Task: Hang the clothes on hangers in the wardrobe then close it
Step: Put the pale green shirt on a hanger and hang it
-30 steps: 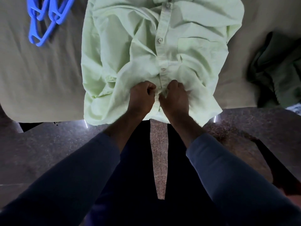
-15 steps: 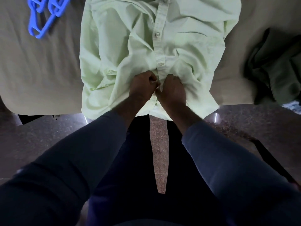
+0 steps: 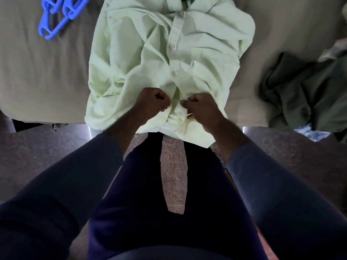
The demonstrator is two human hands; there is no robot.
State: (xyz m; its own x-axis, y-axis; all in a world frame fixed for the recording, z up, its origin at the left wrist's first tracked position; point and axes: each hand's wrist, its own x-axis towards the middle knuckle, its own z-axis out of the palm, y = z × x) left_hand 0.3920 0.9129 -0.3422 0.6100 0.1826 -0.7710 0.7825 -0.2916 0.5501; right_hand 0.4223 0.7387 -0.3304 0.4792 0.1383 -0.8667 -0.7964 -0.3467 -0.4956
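A pale green button-up shirt (image 3: 142, 53) lies front up on the bed, its hem hanging over the near edge. My left hand (image 3: 152, 104) pinches the fabric just left of the button placket near the hem. My right hand (image 3: 201, 107) pinches the fabric just right of it. Both fists are curled and a small gap of shirt shows between them. Blue plastic hangers (image 3: 58, 17) lie on the bed at the top left. The wardrobe is out of view.
The bed (image 3: 37, 72) has a beige sheet. A dark green garment (image 3: 304, 94) lies crumpled at its right edge. A speckled stone floor (image 3: 37, 147) runs below the bed edge, with my legs standing against it.
My two hands have moved apart a little along the lower placket, and the shirt has shifted slightly nearer the bed edge. The view has tilted so more of the collar shows.
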